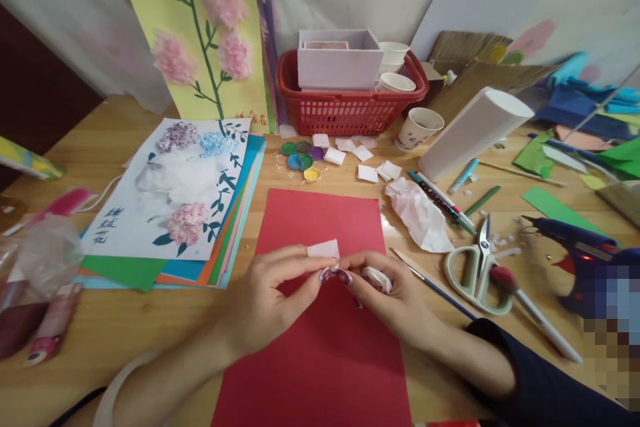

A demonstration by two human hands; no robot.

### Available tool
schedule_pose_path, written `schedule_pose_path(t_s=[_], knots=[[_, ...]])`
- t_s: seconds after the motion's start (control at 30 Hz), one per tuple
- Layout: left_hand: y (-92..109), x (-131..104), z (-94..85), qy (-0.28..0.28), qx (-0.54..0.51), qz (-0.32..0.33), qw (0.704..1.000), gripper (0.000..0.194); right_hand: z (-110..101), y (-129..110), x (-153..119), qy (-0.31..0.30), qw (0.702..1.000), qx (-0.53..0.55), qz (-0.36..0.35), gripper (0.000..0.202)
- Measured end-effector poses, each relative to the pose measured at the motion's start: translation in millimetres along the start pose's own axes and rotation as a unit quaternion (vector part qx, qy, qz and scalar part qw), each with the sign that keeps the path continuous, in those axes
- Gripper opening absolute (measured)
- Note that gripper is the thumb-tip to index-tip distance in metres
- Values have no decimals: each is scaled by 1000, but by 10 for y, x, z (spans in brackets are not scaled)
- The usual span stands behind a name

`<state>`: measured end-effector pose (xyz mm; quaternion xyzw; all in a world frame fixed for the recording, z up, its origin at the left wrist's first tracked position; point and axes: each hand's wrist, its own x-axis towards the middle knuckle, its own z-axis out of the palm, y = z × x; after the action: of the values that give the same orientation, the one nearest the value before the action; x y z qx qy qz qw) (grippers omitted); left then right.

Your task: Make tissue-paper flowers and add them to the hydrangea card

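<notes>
Both hands meet above a red paper sheet (pixel 325 220) that lies on the wooden table. My left hand (pixel 283 290) pinches a small folded piece of white paper (pixel 324 249) between thumb and fingers; it stands up past the fingertips. Thumb to thumb with it, my right hand (pixel 383 287) is closed at the same paper's lower edge. A rolled white wad (pixel 377 279) is tucked in the curled fingers of my right hand. What lies right between the fingertips is partly hidden.
Scissors (pixel 480 267), a brush (pixel 435 283), and a blue glue gun (pixel 580 247) lie right. Crumpled tissue (pixel 419 213), small paint pots (pixel 303 159) and a red basket (pixel 350 110) stand beyond the sheet. A flower picture (pixel 175 193) tops coloured papers at left.
</notes>
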<state>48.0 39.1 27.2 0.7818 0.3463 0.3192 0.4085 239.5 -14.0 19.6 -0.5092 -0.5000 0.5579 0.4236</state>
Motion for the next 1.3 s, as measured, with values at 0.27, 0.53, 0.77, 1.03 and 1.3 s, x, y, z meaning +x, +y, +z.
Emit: schedule_pose_path(t_s=[0.27, 0.53, 0.77, 1.03, 1.3], knots=[[27, 18, 31, 12, -47, -64, 997, 16, 10, 8, 0, -12, 1000, -28, -4, 21], [2, 25, 53, 32, -64, -92, 993, 13, 4, 19, -4, -13, 998, -52, -13, 19], [-4, 25, 44, 25, -103, -124, 987, 15, 1, 15, 7, -7, 999, -51, -12, 22], [5, 2, 57, 22, -57, -105, 993, 15, 8, 9, 11, -11, 998, -58, -22, 16], [-3, 84, 25, 78, -168, -200, 962, 4, -4, 15, 11, -10, 998, -66, -13, 15]])
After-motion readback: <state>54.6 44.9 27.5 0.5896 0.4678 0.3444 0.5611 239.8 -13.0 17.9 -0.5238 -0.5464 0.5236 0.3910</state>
